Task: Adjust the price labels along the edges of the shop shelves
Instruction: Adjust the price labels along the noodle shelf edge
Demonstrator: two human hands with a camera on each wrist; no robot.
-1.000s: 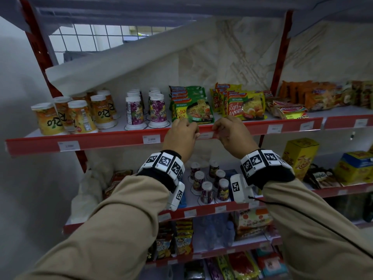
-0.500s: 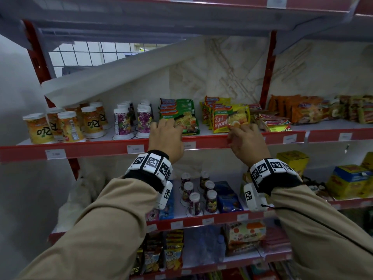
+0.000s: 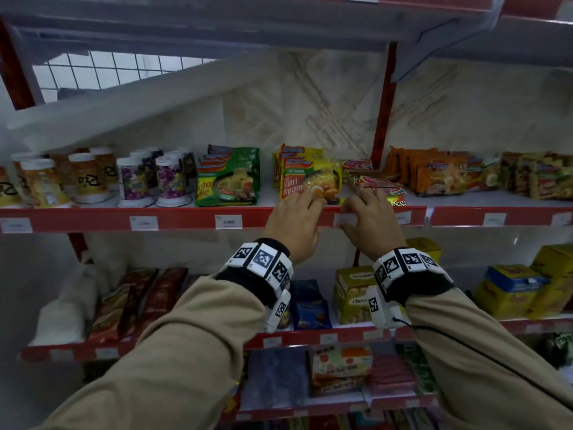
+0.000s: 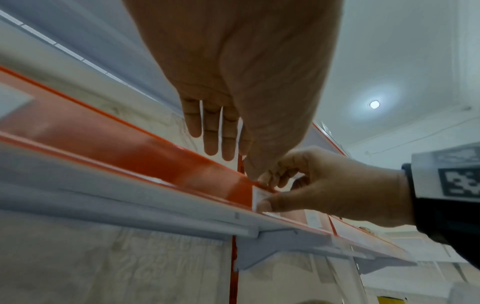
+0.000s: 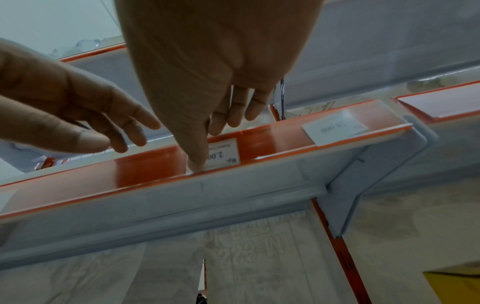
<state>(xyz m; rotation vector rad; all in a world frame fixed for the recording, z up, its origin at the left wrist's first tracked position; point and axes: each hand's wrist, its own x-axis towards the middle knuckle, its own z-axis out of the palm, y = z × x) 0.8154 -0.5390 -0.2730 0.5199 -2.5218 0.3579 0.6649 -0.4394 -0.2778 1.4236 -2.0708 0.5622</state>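
A red label rail runs along the front of the shelf at chest height. A white price label sits in it below the yellow noodle packs. My right hand pinches this label: the thumb presses its lower left corner and the fingers curl over the rail's top edge. My left hand lies just to the left, fingers straight and reaching over the rail's top, holding nothing. The left wrist view shows the right hand at the label.
More white labels sit along the same rail. Above it stand cups, green noodle packs and orange packs. A red upright rises behind. Lower shelves hold boxes and packets.
Both hands have slid right along the rail, from the label under the green noodle packs to the one under the yellow packs. The right hand now pinches this label.
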